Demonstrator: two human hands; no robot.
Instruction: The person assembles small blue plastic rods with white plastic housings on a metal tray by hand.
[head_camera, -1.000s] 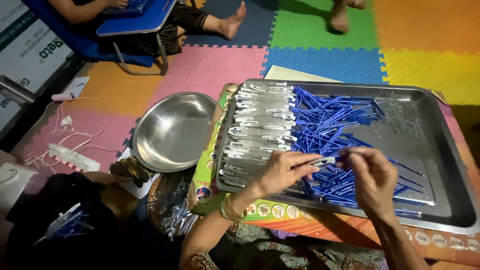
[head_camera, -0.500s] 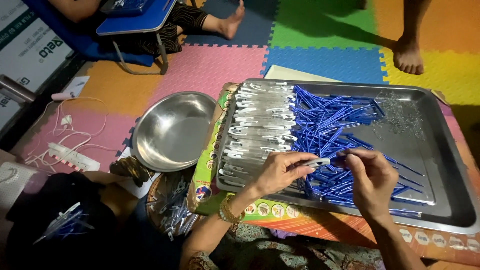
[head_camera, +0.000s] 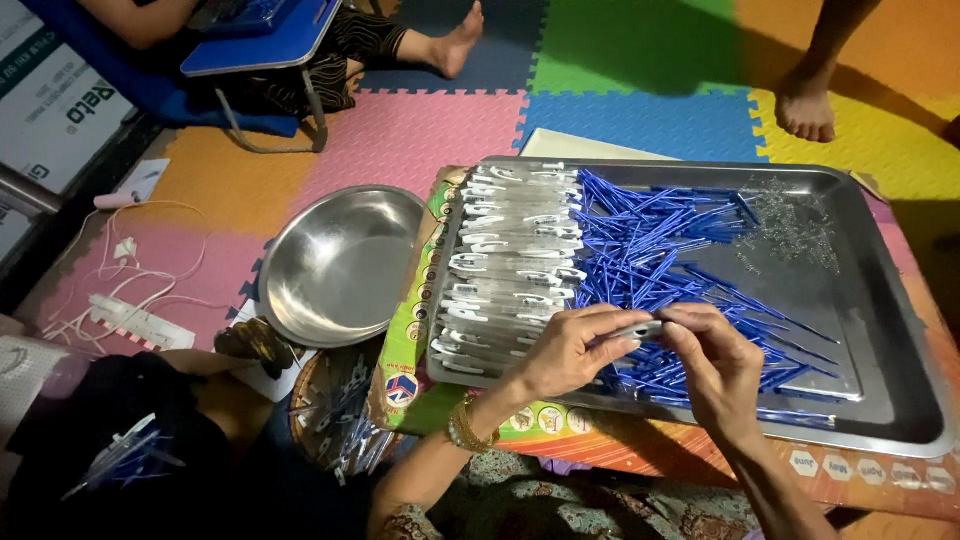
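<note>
Hands meet over your tray (head_camera: 890, 400): left hand (head_camera: 565, 350) and right hand (head_camera: 715, 365) both pinch one small clear piece (head_camera: 638, 329), fingers narrow, above blue sticks (head_camera: 650, 250).

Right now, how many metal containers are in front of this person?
2. A round steel bowl sits on the foam floor mat at left; a big rectangular steel tray lies right of it, under both hands, holding blue sticks and clear pieces. Others may lie outside the view.
</note>
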